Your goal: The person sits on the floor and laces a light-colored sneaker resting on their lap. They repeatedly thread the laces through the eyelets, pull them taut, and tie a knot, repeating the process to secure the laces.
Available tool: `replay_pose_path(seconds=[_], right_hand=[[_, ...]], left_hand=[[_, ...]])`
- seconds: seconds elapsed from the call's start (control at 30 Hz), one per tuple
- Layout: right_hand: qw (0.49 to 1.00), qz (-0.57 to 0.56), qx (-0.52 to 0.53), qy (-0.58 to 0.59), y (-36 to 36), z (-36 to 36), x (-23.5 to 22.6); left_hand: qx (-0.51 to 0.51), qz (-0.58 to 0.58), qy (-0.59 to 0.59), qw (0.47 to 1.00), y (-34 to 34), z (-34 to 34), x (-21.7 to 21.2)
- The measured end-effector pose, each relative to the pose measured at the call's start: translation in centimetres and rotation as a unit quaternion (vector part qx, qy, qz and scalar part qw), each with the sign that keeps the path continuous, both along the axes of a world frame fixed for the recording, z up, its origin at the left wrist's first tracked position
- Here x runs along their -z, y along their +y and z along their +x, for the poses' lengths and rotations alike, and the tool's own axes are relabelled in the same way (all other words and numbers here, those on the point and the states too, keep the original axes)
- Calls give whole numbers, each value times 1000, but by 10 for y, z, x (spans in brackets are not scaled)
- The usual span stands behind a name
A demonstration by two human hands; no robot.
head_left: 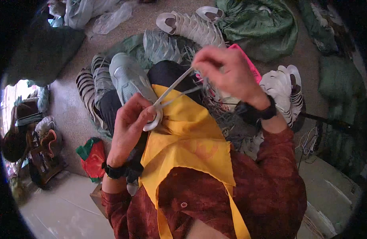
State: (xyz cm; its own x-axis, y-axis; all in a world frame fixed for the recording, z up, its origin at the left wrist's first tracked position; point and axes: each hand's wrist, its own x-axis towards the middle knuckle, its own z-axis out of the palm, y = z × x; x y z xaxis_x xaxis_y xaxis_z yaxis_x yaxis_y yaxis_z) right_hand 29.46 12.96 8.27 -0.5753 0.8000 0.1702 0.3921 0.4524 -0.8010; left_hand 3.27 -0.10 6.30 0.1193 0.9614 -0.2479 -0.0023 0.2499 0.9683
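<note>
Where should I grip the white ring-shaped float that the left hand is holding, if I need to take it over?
Judging by its pose, take the white ring-shaped float by its lower rim, coming from below-right over the yellow cloth. The left hand covers its upper-left side, and the white cord runs taut from its top to the right hand.

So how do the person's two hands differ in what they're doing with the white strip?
The left hand sits low by the yellow cloth, pinching the looped end of the white strip. The right hand is raised higher and farther out, pulling the strip's other end taut; it looks motion-blurred. Both wear dark wristbands and dark red sleeves.
</note>
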Motion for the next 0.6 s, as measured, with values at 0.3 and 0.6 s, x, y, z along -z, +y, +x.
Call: replay_pose_path(seconds=[0.3, 0.6], right_hand=[[955, 213, 204, -36, 59, 97, 2], [915, 294, 269, 61, 74, 123, 7]], left_hand=[[45, 5, -17, 999, -2, -17, -3], [4, -3, -34, 999, -12, -21, -5]])
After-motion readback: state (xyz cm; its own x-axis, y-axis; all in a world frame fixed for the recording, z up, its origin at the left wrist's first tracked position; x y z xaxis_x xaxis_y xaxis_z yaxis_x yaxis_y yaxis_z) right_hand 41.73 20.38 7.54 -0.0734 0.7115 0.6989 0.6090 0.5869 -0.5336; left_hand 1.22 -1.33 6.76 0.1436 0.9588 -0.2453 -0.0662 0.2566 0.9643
